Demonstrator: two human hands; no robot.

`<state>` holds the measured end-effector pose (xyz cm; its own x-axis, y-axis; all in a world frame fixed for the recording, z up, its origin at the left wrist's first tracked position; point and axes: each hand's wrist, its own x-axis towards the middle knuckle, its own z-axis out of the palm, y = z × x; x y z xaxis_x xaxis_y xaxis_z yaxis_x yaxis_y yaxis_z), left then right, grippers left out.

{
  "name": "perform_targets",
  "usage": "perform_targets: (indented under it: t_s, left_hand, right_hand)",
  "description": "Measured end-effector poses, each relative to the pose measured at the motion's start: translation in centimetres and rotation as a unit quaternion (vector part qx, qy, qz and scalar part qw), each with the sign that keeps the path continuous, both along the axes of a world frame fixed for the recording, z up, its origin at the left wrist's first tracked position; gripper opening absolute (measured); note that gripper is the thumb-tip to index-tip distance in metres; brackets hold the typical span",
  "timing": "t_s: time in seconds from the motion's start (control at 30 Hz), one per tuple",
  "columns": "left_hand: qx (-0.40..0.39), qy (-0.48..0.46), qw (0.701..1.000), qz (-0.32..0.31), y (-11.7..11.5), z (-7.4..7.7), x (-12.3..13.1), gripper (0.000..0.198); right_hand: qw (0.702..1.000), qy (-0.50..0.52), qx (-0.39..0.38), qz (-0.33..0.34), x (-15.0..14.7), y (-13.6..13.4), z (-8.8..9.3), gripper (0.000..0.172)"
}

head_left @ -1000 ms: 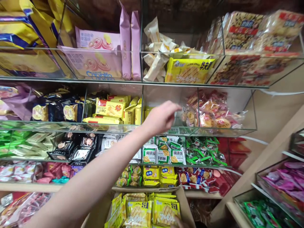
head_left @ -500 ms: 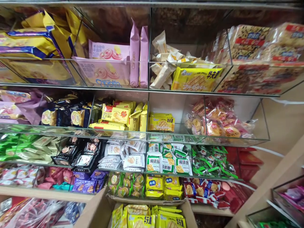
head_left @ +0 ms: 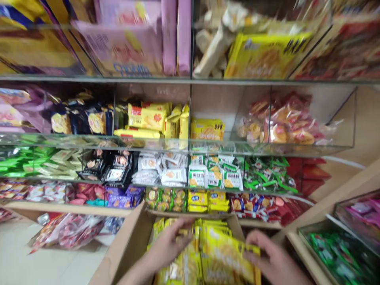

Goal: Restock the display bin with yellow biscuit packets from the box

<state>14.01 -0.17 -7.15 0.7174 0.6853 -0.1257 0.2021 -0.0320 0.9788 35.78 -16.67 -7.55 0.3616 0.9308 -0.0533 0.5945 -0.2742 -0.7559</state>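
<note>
A cardboard box [head_left: 130, 237] full of yellow waffle biscuit packets [head_left: 192, 265] stands in front of me. My right hand [head_left: 271, 255], blurred, grips one yellow biscuit packet [head_left: 227, 249] by its right end, tilted above the others. Over the left part of the box is my left hand [head_left: 169, 245], its fingers stretched to the right and apart from the thumb. Nothing shows in it, though motion smears the fingertips. A similar yellow packet [head_left: 208, 128] stands in a clear bin on the middle shelf.
Clear shelf bins [head_left: 225, 144] hold many wrapped snacks. White-and-green packets [head_left: 215, 174] and small yellow packs [head_left: 198, 200] sit just behind the box. Bagged goods [head_left: 77, 231] lie at lower left. Another bin of green packets [head_left: 335, 257] stands at lower right.
Both hands have come into view over the box, and the right one has taken hold of a biscuit packet. The view has tipped downward and come closer to the shelves.
</note>
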Motion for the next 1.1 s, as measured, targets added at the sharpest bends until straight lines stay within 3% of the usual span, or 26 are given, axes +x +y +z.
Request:
perform_targets:
  t_s: [0.07,0.1,0.27,0.4,0.53,0.67,0.8,0.9,1.0,1.1]
  left_hand:
    - [-0.084,-0.056,0.993,-0.059,0.7,1.1,1.4,0.052]
    - [-0.125,-0.063,0.988,-0.060,0.8,1.6,2.2,0.054]
    - [-0.222,-0.145,0.964,-0.014,0.2,3.0,4.3,0.030]
    - [-0.229,-0.201,0.952,0.035,-0.5,2.8,4.3,0.024]
    - [-0.214,-0.248,0.939,0.104,-0.8,2.5,4.2,0.025]
    - [-0.152,-0.260,0.946,0.119,-0.9,3.2,3.7,0.029]
    - [-0.076,-0.287,0.947,0.120,-1.1,5.1,2.4,0.033]
    - [-0.023,-0.271,0.956,0.110,-1.1,5.6,1.2,0.035]
    - [-0.032,-0.220,0.967,0.128,-1.1,3.7,0.4,0.036]
    - [-0.103,-0.208,0.957,0.173,-1.4,-0.4,-0.1,0.048]
  right_hand:
    - [0.997,0.052,0.044,-0.023,0.8,0.6,1.4,0.020]
    - [0.994,0.080,0.070,-0.029,1.0,1.0,1.9,0.022]
    - [0.975,0.162,0.138,-0.064,0.1,3.1,3.0,0.025]
    - [0.954,0.236,0.163,-0.086,-0.8,3.4,2.4,0.028]
    - [0.933,0.343,0.109,-0.008,-1.6,3.6,2.1,0.043]
    - [0.941,0.324,0.092,0.042,-2.3,4.0,3.2,0.047]
    - [0.968,0.220,0.097,0.066,-1.5,4.3,7.7,0.036]
    - [0.973,0.107,0.207,0.001,1.0,5.7,12.8,0.033]
    - [0.931,-0.001,0.352,-0.091,4.7,9.2,17.5,0.033]
    - [0.933,-0.051,0.343,-0.096,7.6,13.9,20.1,0.030]
